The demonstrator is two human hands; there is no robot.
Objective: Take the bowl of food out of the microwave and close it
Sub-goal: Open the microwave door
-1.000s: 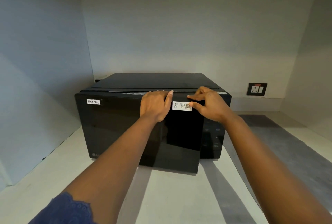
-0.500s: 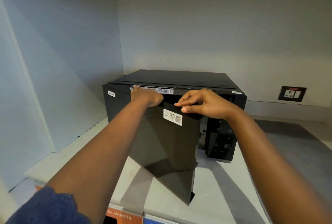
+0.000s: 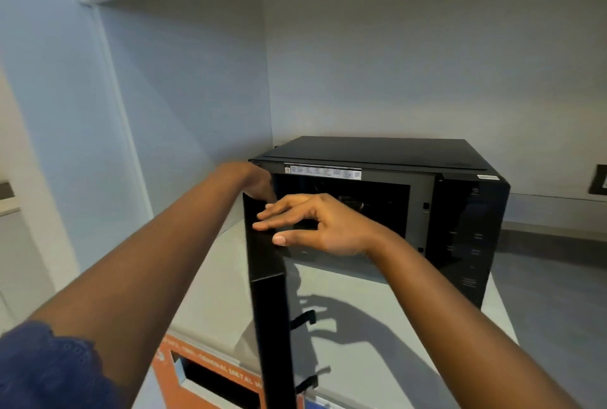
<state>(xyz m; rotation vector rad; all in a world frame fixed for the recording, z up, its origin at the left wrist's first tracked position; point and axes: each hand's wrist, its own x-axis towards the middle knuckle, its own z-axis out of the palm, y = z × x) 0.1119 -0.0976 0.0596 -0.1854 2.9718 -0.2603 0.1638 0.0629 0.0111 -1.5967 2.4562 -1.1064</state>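
A black microwave [image 3: 377, 152] stands on a pale counter in a wall niche. Its door [image 3: 269, 303] is swung out toward me, seen almost edge-on, with two latch hooks on its inner side. My left hand [image 3: 253, 182] grips the door's top edge near the hinge side. My right hand [image 3: 315, 228] rests its fingers on the door's top edge, fingers spread, thumb below. The cavity behind my right hand is dark; I make out no bowl inside.
The control panel [image 3: 466, 244] is on the microwave's right. A wall socket [image 3: 598, 178] sits at far right. The counter [image 3: 377, 326] extends in front. Below the counter's front edge is an orange bin lid [image 3: 210, 375] with a slot.
The door has swung from nearly shut to wide open, both hands riding on its top edge. My view has shifted left and back, so the microwave now sits to the right.
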